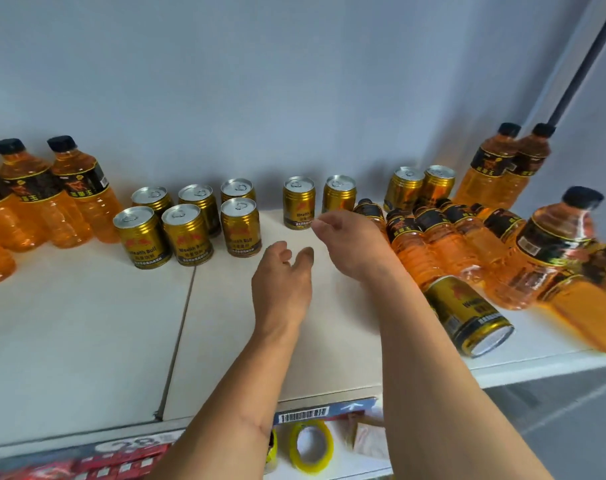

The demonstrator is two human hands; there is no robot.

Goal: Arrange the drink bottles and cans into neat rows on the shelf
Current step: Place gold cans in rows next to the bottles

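Gold ribbed metal cans (185, 233) stand grouped left of your empty, loosely spread left hand (282, 282), while your right hand (352, 244), equally empty, is the nearer grip to the tipped gold can (468, 317) lying lengthwise toward the white shelf (80, 341) edge.

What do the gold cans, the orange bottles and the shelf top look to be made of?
Gold cans: metal, glossy, with ribbed walls and silvery pull-tab lids. Orange bottles: clear plastic, likely, since liquid shows through; black screw caps. Shelf top: matte off-white panels, probably painted metal or laminate; cannot tell.
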